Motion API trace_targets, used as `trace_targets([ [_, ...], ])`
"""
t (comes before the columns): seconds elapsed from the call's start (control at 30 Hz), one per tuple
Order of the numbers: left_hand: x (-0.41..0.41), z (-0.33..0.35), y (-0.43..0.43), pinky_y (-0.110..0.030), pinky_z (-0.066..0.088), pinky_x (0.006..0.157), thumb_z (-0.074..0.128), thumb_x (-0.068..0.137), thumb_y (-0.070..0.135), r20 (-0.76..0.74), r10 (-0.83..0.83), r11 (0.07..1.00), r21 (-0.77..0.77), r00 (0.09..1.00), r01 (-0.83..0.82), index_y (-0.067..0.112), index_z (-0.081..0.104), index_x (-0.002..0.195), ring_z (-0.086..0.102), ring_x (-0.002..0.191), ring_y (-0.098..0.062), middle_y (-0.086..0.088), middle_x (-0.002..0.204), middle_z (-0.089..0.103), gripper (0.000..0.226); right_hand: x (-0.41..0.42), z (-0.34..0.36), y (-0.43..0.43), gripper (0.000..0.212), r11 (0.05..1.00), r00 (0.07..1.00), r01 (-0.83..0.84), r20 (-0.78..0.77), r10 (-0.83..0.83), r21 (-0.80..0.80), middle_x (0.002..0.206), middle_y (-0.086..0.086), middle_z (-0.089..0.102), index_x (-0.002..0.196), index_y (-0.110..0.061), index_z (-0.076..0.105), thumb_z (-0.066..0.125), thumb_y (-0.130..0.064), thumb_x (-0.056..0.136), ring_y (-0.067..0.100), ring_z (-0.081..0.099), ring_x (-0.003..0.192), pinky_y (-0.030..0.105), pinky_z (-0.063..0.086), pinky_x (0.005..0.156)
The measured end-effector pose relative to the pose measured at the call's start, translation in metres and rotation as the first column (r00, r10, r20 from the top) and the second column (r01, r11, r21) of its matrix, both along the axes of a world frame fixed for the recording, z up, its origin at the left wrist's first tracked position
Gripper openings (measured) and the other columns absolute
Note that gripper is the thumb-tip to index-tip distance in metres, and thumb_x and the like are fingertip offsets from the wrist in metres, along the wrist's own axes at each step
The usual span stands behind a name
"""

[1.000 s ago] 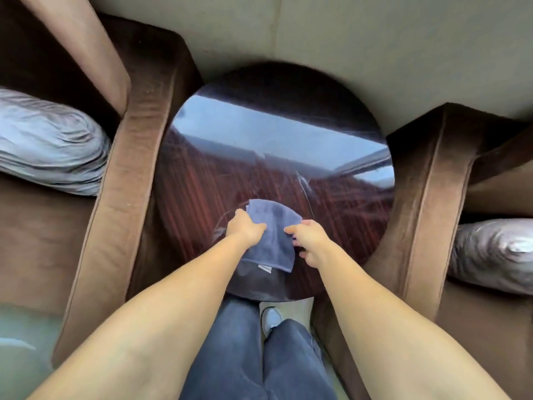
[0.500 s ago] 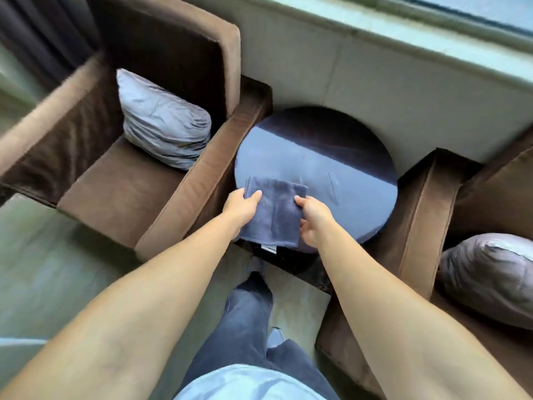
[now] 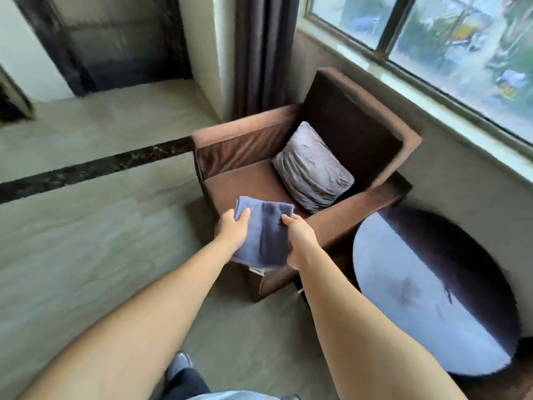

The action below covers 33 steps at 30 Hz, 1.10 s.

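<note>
The blue cloth [image 3: 265,235], folded to a rough rectangle, hangs in the air in front of the seat of the brown armchair [image 3: 354,122], resting on no furniture. It lies between the two hands. The left hand [image 3: 233,232] grips its left edge, thumb on top near the upper corner and fingers curled beneath. The right hand [image 3: 300,241] pinches its right edge, thumb pressed on the upper face, its fingers hidden under the fabric. A small white label [image 3: 256,271] hangs from the cloth's near edge. A grey cushion [image 3: 313,168] leans in the armchair's back corner. The round desk [image 3: 432,298] stands just beside the armchair's arm, below the window [image 3: 461,53].
</note>
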<state>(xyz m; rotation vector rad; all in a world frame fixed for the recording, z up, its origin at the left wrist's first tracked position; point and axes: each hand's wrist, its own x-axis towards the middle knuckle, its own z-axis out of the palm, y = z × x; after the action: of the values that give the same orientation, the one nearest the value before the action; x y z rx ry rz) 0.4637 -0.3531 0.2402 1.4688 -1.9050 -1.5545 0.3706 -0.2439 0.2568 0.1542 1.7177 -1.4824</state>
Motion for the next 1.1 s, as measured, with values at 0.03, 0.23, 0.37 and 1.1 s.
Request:
trace_targets([
  [0.03, 0.023, 0.001, -0.028, -0.037, 0.045, 0.077, 0.053, 0.097, 0.031, -0.008, 0.046, 0.999, -0.004, 0.999, -0.046, -0.003, 0.066, 0.102, 0.065, 0.099, -0.038, -0.024, 0.106, 0.069, 0.037, 0.016, 0.0, -0.03, 0.013, 0.999, 0.999, -0.044, -0.001, 0.044, 0.003, 0.111, 0.008, 0.066, 0.09, -0.021, 0.065, 0.054, -0.021, 0.097, 0.025, 0.059, 0.101, 0.034, 0.047, 0.089],
  [0.23, 0.152, 0.003, -0.197, -0.034, 0.038, 0.069, 0.048, 0.095, 0.045, 0.037, 0.305, 0.952, 0.0, 0.952, -0.305, 0.008, 0.06, 0.089, 0.053, 0.078, -0.029, -0.005, 0.077, 0.056, 0.039, 0.121, 0.007, -0.202, 0.015, 0.978, 0.98, -0.195, 0.015, 0.197, -0.076, 0.109, 0.001, 0.071, 0.095, -0.028, 0.071, 0.057, -0.022, 0.096, 0.027, 0.063, 0.111, 0.043, 0.05, 0.103],
  [0.37, 0.21, -0.006, -0.278, -0.034, 0.041, 0.068, 0.046, 0.093, 0.051, 0.07, 0.415, 0.908, 0.035, 0.907, -0.418, 0.01, 0.062, 0.096, 0.055, 0.078, -0.029, -0.004, 0.078, 0.056, 0.044, 0.172, 0.011, -0.299, 0.015, 0.954, 0.956, -0.291, -0.055, 0.287, -0.079, 0.116, 0.011, 0.073, 0.089, -0.024, 0.072, 0.059, -0.019, 0.093, 0.032, 0.064, 0.116, 0.05, 0.049, 0.105],
  [1.1, -0.049, -0.013, -0.714, -0.037, 0.047, 0.075, 0.047, 0.088, 0.054, 0.051, 0.312, 0.945, 0.088, 0.949, -0.315, 0.016, 0.064, 0.098, 0.056, 0.078, -0.028, -0.006, 0.084, 0.061, 0.043, -0.079, -0.002, -0.733, 0.025, 0.99, 0.989, -0.134, -0.051, 0.136, 0.039, 0.097, -0.001, 0.066, 0.079, -0.027, 0.067, 0.053, -0.017, 0.097, 0.028, 0.058, 0.111, 0.046, 0.046, 0.107],
])
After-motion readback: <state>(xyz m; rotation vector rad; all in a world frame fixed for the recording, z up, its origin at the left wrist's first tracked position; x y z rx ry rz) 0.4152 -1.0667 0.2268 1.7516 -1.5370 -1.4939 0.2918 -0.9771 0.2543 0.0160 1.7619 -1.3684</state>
